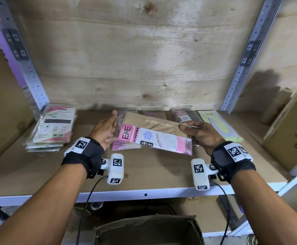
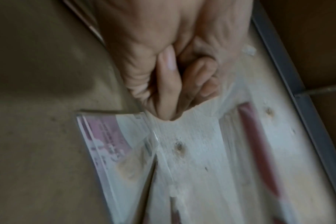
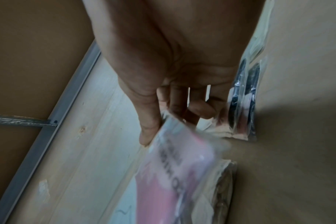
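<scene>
A flat clear-wrapped stocking packet (image 1: 154, 137) with a pink "ENE STOCKING" label and beige fabric inside is held just above the cardboard-lined shelf (image 1: 153, 172), tilted down to the right. My left hand (image 1: 111, 128) holds its left end, with one finger straight along the edge and other fingers curled in the left wrist view (image 2: 173, 84). My right hand (image 1: 188, 129) pinches its right end, thumb on top and fingers underneath. The right wrist view is blurred but shows the thumb (image 3: 150, 133) against the pink packet (image 3: 175, 174).
Another pink packet (image 1: 124, 146) lies flat under the held one. A stack of green-and-white packets (image 1: 52, 128) sits at the left. More packets (image 1: 181, 114) line the plywood back wall, and a yellow-green one (image 1: 220, 126) lies at the right. A cardboard box (image 1: 289, 138) stands far right.
</scene>
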